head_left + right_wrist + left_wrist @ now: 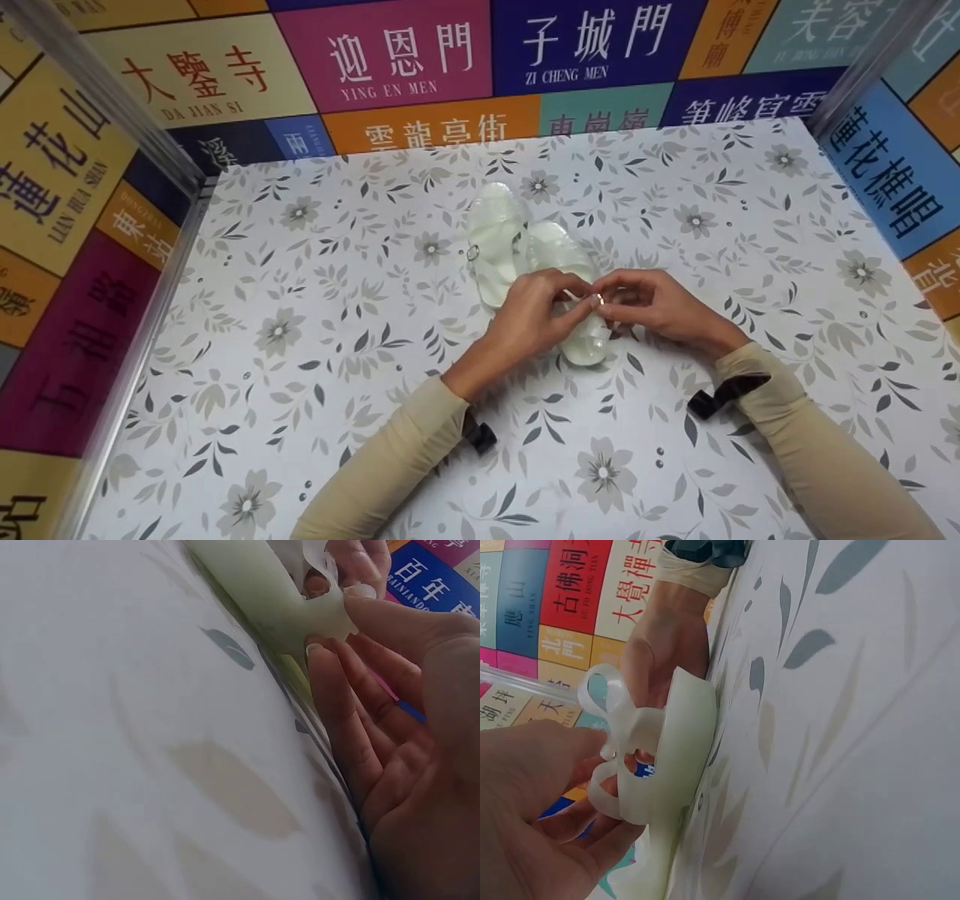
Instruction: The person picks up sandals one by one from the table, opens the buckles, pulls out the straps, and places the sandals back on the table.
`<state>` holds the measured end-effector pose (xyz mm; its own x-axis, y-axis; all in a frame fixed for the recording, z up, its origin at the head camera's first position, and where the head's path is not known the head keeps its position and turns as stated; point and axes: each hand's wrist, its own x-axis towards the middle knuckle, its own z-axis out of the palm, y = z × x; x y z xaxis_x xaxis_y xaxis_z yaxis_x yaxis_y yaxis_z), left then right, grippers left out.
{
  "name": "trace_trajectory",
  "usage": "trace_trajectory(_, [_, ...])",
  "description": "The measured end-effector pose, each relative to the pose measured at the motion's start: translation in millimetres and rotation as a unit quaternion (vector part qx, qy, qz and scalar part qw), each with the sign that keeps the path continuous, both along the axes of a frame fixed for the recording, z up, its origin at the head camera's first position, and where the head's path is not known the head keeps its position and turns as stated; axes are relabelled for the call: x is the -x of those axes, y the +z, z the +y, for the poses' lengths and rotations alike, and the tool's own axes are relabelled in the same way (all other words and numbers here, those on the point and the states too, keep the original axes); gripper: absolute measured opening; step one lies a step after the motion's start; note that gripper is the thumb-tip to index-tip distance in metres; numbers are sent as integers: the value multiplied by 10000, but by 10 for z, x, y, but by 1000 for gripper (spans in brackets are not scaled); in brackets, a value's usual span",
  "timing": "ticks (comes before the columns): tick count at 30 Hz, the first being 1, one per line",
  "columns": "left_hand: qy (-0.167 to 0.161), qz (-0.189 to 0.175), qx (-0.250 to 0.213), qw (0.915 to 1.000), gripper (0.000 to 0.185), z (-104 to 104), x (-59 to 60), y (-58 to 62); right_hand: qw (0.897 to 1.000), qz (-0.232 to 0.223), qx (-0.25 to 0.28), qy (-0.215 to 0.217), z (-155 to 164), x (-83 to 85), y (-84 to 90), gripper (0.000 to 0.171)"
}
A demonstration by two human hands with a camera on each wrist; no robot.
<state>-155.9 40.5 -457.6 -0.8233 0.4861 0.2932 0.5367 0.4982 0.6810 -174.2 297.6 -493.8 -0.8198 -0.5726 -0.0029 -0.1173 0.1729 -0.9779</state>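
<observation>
Two pale, see-through sandals lie side by side in the middle of the flowered table (315, 315). The far sandal (495, 232) lies untouched. Both hands meet over the near sandal (559, 251), whose heel end (589, 349) shows below them. My left hand (576, 306) pinches its thin strap from the left, and my right hand (611, 301) pinches it from the right. In the left wrist view the left hand (592, 765) holds the looped strap (604, 690) of the sandal (679, 742). In the right wrist view the right hand (330, 630) pinches a strap tab (326, 615) beside the sole (247, 585).
Walls (75, 225) covered in coloured panels with Chinese characters close in the table on the left, back and right. Black wrist-camera mounts (720, 394) sit on both beige sleeves. Bare floral tabletop lies all around the sandals.
</observation>
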Motion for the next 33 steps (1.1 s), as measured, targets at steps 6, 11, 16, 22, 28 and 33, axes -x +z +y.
trace_trajectory(6, [368,-13,100,9993,20,64,-39,-20,9999,159,34,-15,-9,3,-35,32])
trace_trajectory(11, [406,-22,187,9990,11,58,-42,-20,9996,257,52,-124,-43,-4,-48,33])
trace_trajectory(16, [270,-177,37,9995,6,34,-36,-12,9992,352,35,-164,-66,-6,-49,28])
trace_trajectory(22, [187,-415,-170,9988,7,6,-25,-10,9994,310,-65,-114,-65,-4,-34,25])
trace_trajectory(28, [65,-804,-496,9955,7,-23,-1,6,9997,215,-65,-39,-43,1,-29,27])
trace_trajectory(33, [-103,-822,-489,9954,6,-21,1,6,9998,172,65,-53,-27,-10,-27,27])
